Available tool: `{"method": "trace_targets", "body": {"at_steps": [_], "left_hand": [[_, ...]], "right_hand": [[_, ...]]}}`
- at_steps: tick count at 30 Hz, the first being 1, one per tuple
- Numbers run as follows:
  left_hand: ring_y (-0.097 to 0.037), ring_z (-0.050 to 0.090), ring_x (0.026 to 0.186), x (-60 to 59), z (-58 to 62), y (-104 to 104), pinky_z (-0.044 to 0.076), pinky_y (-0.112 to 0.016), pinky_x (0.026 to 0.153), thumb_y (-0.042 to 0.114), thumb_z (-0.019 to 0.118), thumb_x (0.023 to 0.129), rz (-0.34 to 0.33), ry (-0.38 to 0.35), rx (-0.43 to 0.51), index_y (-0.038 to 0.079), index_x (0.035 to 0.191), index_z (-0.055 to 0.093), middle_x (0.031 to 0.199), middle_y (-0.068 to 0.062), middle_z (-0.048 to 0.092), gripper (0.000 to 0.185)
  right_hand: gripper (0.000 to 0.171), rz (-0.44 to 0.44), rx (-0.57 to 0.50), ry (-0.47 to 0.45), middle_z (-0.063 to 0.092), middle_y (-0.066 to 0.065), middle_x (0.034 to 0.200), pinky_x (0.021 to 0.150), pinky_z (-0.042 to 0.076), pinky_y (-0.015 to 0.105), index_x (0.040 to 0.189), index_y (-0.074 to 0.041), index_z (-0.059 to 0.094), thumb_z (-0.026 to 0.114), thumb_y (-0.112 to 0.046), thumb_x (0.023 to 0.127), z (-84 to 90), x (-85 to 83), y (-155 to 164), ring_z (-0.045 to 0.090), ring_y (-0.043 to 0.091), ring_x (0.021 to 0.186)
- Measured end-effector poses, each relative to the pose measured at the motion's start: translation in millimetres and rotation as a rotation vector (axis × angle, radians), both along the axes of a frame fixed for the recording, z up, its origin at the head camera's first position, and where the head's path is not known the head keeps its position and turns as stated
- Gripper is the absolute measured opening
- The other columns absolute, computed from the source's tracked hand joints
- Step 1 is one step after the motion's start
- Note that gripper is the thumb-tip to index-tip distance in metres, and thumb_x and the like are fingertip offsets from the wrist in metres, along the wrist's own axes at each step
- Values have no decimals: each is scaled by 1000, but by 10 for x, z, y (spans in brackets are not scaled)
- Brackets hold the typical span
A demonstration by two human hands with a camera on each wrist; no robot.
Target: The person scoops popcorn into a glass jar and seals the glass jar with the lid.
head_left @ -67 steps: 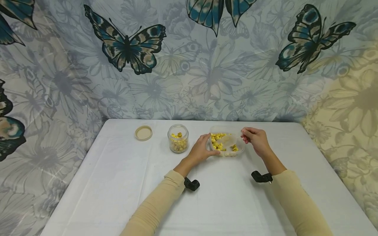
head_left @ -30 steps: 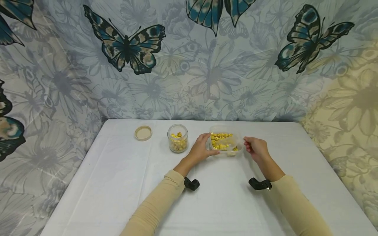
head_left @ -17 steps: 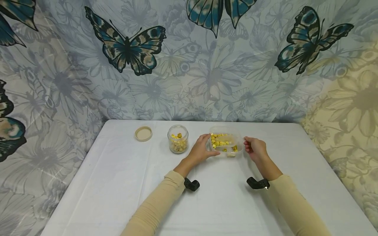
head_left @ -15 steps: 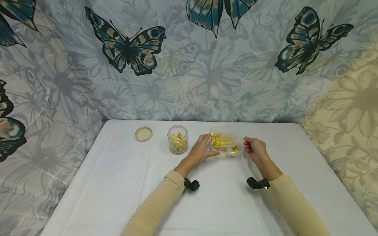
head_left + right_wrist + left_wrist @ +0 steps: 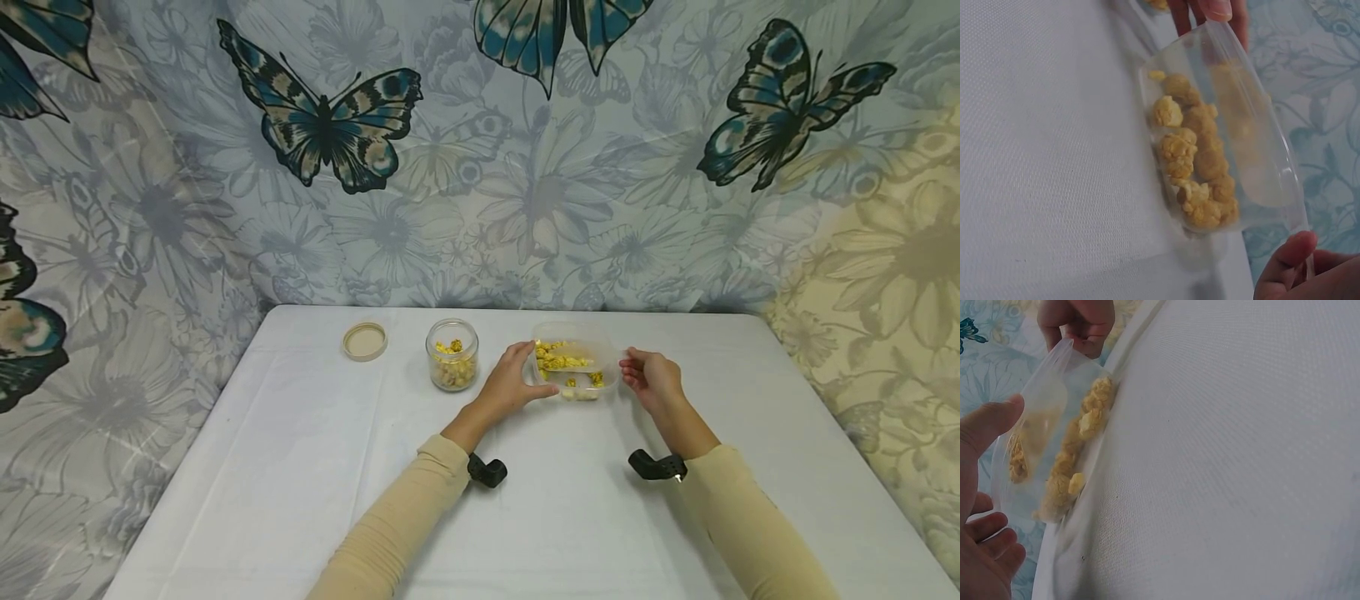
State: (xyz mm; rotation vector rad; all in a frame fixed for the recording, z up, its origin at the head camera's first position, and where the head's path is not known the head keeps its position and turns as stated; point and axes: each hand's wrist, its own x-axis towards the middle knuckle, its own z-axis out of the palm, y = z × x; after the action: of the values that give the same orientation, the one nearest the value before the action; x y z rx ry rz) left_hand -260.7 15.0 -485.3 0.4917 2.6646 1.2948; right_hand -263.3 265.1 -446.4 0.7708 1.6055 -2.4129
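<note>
Head view: a clear plastic container (image 5: 576,368) sits on the white-covered counter (image 5: 525,517), near its far edge and about midway across. It holds yellow popcorn-like pieces (image 5: 558,360), gathered mostly along the far and left part of the tub. Left hand (image 5: 513,382) grips the container's left side, thumb curled against the near wall and fingers wrapped over the rim. Right hand (image 5: 651,380) is at the right end of the container, fingers curled, pinching the rim there; the right wrist view shows a fingertip on the clear edge. Both wrist views show the container tilted, with the pieces piled against one wall. Left of the container, just beside the left hand, stands a small glass jar (image 5: 452,365), open and partly filled with the same yellow pieces. Its beige lid (image 5: 364,340) lies flat on the counter further left, apart from the jar.
</note>
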Motion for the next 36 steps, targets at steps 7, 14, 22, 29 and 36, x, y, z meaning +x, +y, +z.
{"method": "trace_targets", "body": {"at_steps": [7,14,22,29,36], "left_hand": [[-29,35,144,-9,-18,0,37,-47,114,45,75,83,-2,13,2,16,154,30,156,-9,32,89],[-29,35,144,-13,-7,-3,37,-47,114,45,75,84,-9,13,-20,15,154,29,157,-9,31,89],[-29,34,144,-25,15,-3,35,-46,115,45,75,83,-18,13,-37,13,154,29,157,-9,31,90],[-28,34,144,-33,16,-21,36,-45,115,47,75,83,-18,29,-60,13,153,31,156,-8,33,90],[-28,34,144,-24,27,-24,36,-45,115,45,75,83,-17,30,-62,14,153,32,156,-8,34,87]], "right_hand": [[16,-24,-14,2,66,1,63,55,52,17,90,-8,59,48,-12,101,-10,6,14,60,9,57],[9,-29,-18,6,65,0,65,56,52,17,104,-7,54,49,-14,101,-17,5,19,59,8,59],[10,-45,-46,18,66,1,63,54,52,17,98,-6,58,50,-12,101,-18,-7,20,59,8,57],[14,-53,-63,26,65,1,63,54,51,17,92,-7,60,50,-11,100,5,-7,14,59,8,57],[13,-51,-53,30,65,1,63,53,51,17,92,-6,60,51,-12,100,27,2,-4,58,8,57]]}}
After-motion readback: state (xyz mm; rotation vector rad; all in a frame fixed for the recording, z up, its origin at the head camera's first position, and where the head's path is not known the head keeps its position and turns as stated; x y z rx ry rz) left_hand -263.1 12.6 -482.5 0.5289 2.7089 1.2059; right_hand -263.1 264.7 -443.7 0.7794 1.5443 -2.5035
